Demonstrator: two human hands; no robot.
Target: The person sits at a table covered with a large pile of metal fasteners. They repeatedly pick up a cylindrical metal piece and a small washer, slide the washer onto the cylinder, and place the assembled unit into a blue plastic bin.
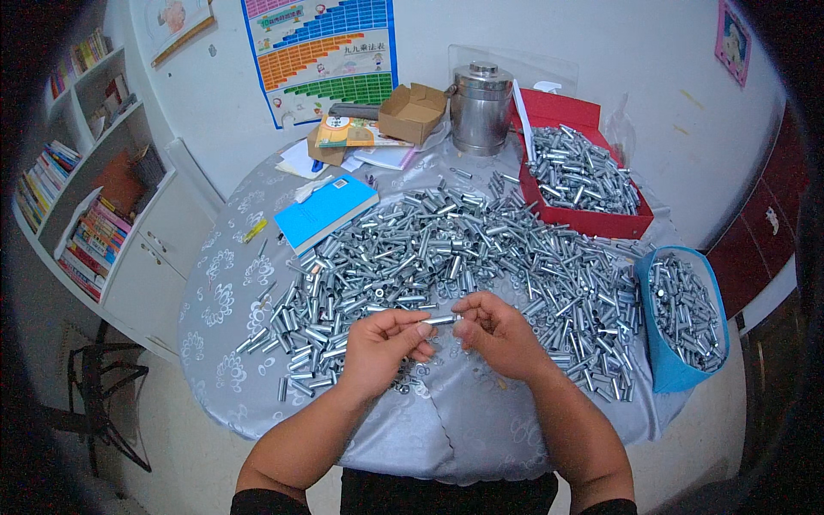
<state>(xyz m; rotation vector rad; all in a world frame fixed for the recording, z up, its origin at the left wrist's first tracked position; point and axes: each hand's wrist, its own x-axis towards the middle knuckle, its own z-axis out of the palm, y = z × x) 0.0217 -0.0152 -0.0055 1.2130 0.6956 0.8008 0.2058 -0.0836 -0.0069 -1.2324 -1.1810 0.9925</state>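
Between the thumb and fingers of my left hand (386, 344) is a short shiny metal sleeve (440, 320), pointing to the right. My right hand (499, 335) is at the sleeve's right end, thumb and fingertips close around a small metal part there; how firmly it grips cannot be told. Beyond both hands spreads a large heap of metal sleeves and bolts (418, 248). Loose washers (421, 370) lie on the cloth beside my left fingers.
The round table has a grey patterned cloth (476, 425). At the right stand a red box (586, 222) and a blue container (663, 360), both full of metal parts. A blue book (325, 209), a steel canister (481, 109) and a cardboard box (412, 116) are farther back.
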